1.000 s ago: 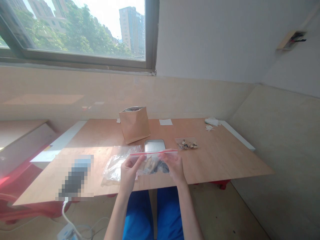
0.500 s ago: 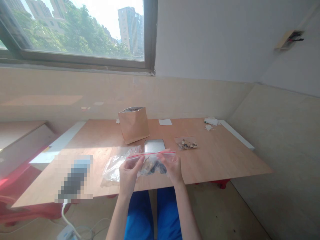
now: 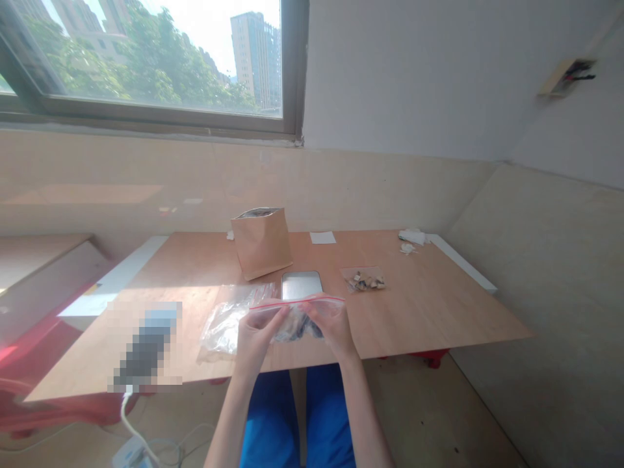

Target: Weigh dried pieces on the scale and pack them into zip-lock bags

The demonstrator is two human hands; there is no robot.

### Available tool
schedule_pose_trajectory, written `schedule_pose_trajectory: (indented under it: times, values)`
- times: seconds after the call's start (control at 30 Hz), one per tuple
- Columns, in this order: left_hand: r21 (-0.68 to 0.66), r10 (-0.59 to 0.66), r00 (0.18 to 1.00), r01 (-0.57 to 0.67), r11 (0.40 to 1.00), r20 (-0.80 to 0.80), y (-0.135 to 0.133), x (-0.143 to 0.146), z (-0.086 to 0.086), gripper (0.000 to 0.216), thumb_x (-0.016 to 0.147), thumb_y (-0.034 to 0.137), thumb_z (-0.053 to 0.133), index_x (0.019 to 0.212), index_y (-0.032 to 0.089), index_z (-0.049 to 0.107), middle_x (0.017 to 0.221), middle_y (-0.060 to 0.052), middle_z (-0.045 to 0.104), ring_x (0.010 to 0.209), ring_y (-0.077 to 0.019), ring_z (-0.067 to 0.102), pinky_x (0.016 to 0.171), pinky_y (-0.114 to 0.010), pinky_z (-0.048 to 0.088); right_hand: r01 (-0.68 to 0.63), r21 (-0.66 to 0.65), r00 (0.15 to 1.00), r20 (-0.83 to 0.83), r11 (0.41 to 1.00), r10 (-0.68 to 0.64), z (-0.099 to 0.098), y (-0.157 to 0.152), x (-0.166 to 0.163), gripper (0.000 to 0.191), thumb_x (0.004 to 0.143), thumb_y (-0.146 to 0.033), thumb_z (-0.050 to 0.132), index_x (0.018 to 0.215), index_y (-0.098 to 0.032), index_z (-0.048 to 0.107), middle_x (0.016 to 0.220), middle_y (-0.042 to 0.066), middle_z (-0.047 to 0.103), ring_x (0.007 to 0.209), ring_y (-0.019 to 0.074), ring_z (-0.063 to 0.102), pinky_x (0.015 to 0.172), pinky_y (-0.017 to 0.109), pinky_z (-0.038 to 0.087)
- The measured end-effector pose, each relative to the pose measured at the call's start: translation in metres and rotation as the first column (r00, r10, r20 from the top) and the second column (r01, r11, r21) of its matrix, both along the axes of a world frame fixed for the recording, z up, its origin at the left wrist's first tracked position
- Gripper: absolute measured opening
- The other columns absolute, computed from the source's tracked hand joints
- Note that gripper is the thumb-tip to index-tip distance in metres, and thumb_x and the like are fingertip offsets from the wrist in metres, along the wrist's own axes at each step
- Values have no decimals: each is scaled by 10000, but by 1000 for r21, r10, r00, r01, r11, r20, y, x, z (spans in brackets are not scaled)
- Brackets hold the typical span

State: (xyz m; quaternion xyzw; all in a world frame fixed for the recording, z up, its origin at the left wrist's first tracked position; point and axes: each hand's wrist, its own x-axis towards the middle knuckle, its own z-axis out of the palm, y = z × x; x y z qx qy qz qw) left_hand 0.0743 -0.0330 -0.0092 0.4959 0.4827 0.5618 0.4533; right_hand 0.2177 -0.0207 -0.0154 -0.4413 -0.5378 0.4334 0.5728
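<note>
From my remote feed I count two hands, the left hand (image 3: 256, 338) and the right hand (image 3: 334, 328), and one zip-top plastic bag (image 3: 295, 322) held between them. On the surface (image 3: 429, 305) I tally one more plastic bag (image 3: 224, 325), one kraft paper pouch (image 3: 260, 244), one flat silver metal tray (image 3: 302, 285), one small plastic bag of dried pieces (image 3: 364, 279), one white paper slip (image 3: 322, 238) and one wad of white tissue (image 3: 413, 237). One pixelated patch (image 3: 146, 344) sits over part of the surface. Past the surface I count one window (image 3: 146, 65), and below it runs one white cable (image 3: 129, 416).
</note>
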Motion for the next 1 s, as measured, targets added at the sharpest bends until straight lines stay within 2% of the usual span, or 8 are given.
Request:
schedule_pose_trajectory:
  times: [0.3,0.5,0.7,0.87,1.0]
  values:
    - [38,116,993,-117,992,31,0,5,-7,233,685,371,669,785,163,701,827,-54,703,797,-202,650,723,-294,517,89,13,996,1,996,-89,4,-2,-6,136,708,-317,656,693,-184,673,675,16,673,648,169,632,620,264,514]
    - [-44,23,999,-21,999,46,4,6,-3,267,672,390,673,787,150,701,794,-72,712,781,-221,654,704,-308,515,31,32,999,14,999,-31,5,0,-5,139,737,-316,634,746,-184,677,740,30,685,721,177,644,687,275,513]
    - [-12,3,1000,-3,1000,18,5,6,-5,236,678,373,676,784,162,686,764,-60,704,754,-205,650,678,-281,506,-41,-5,999,2,999,41,4,0,-9,166,747,-352,629,793,-199,675,807,30,693,797,184,646,753,285,511]
    - [28,32,999,-32,999,13,5,8,-7,224,694,367,661,786,164,677,774,-55,698,769,-196,646,695,-274,504,36,0,998,44,999,-36,0,2,-15,173,727,-364,644,746,-193,666,768,43,684,751,187,632,716,293,510]
    - [47,118,993,-120,992,27,5,15,-9,252,695,374,654,813,153,678,797,-59,701,768,-198,649,701,-285,512,111,33,994,4,993,-111,-4,2,-20,175,730,-355,640,714,-184,670,738,43,681,716,182,627,684,284,501]
